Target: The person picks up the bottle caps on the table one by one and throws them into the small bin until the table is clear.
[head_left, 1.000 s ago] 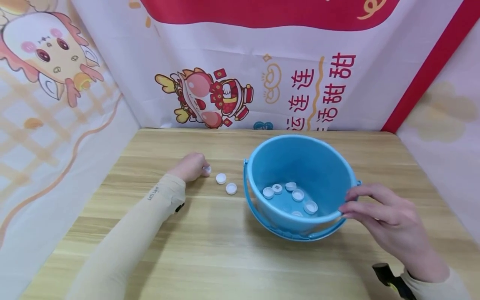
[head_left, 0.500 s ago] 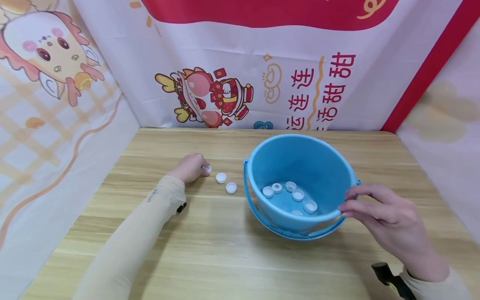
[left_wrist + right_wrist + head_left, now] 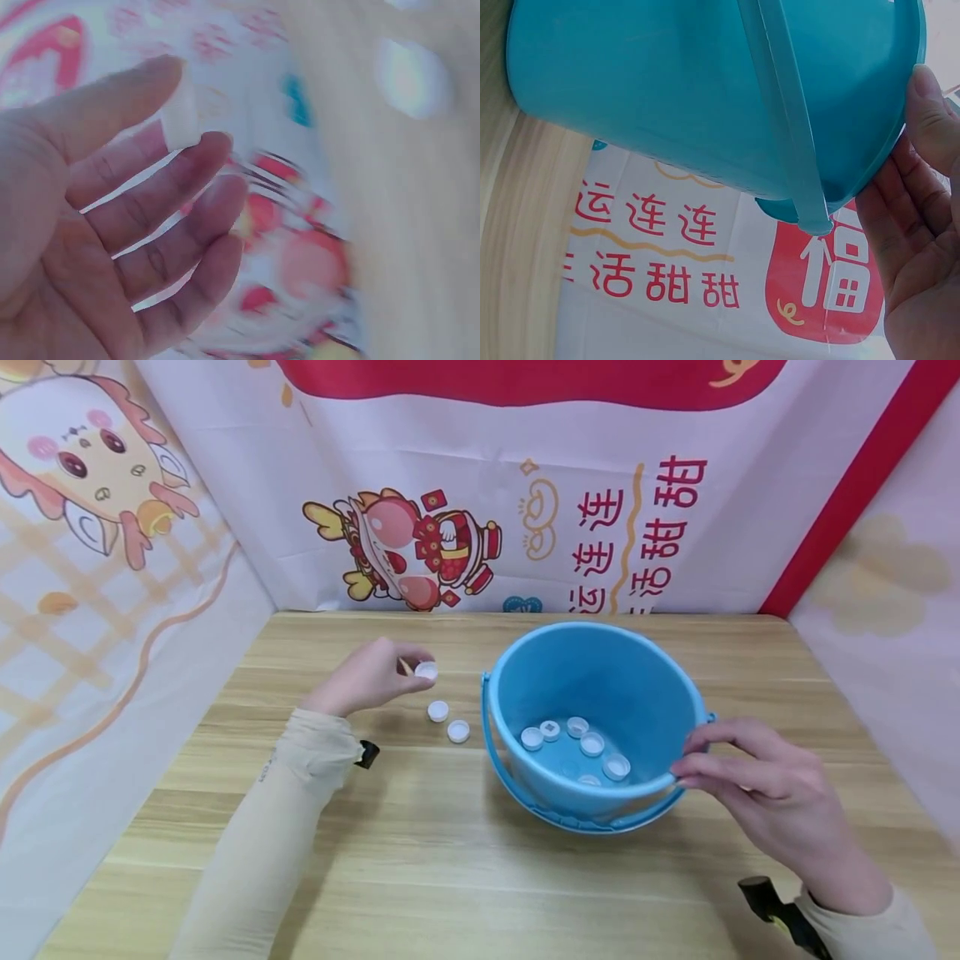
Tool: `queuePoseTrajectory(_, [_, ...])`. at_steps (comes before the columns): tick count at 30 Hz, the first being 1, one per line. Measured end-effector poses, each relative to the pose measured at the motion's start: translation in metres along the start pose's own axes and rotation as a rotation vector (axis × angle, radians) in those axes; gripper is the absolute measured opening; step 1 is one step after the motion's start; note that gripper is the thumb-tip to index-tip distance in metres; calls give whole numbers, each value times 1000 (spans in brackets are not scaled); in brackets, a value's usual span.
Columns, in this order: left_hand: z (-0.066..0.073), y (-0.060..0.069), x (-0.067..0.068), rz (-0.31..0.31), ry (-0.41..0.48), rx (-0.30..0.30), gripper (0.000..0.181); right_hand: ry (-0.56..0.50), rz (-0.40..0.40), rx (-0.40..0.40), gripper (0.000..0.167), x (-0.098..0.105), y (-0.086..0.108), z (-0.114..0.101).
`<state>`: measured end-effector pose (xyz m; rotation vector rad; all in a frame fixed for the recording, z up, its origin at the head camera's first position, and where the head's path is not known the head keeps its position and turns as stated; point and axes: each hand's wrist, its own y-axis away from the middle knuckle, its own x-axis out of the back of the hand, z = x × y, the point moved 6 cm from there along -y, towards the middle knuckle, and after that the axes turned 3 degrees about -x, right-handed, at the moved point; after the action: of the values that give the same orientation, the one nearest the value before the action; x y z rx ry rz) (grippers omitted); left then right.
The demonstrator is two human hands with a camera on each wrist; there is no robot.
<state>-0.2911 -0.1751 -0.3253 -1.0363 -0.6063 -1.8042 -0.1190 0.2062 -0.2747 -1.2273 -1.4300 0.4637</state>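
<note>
My left hand (image 3: 371,677) pinches a white bottle cap (image 3: 427,671) between thumb and fingers, raised above the table. In the left wrist view the same cap (image 3: 181,116) shows edge-on at the thumb tip. Two more white caps lie on the wood nearby, one cap (image 3: 438,711) a little behind the other cap (image 3: 458,732). A blue bucket (image 3: 592,652) stands to their right with several white caps (image 3: 592,744) on its bottom. My right hand (image 3: 772,789) grips the bucket's right rim, thumb on one side and fingers on the other, as the right wrist view also shows.
The bucket's handle (image 3: 525,806) hangs down along its near side. Printed cloth walls (image 3: 420,443) enclose the wooden table (image 3: 450,877) at the back and both sides. Dark straps with a small fitting (image 3: 780,914) sit at the wrists.
The left hand has lifted a cap off the table, with the cap now higher and slightly right. The right hand stays on the bucket rim; the whole view shifts slightly.
</note>
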Motion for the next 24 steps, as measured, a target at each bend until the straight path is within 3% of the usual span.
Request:
queuePoseTrajectory(6, [75,15,24,79,39,-204,40,17,-8,-5,38,1,-2,-1])
queuePoseTrajectory(11, [124,21,39,122,57,-366,38,26,1,5,37,2,-2,-1])
queuePoseTrajectory(14, [146,18,45,121,69,-420,37,30,-2,2,37,2,-2,-1])
queuePoseTrajectory(21, [181,5,56,100,87,-439,41,26,-2,6,36,1,-2,-1])
queuePoseTrajectory(24, [195,1,59,97,97,-479,42,29,-10,0,35,0,-2,-1])
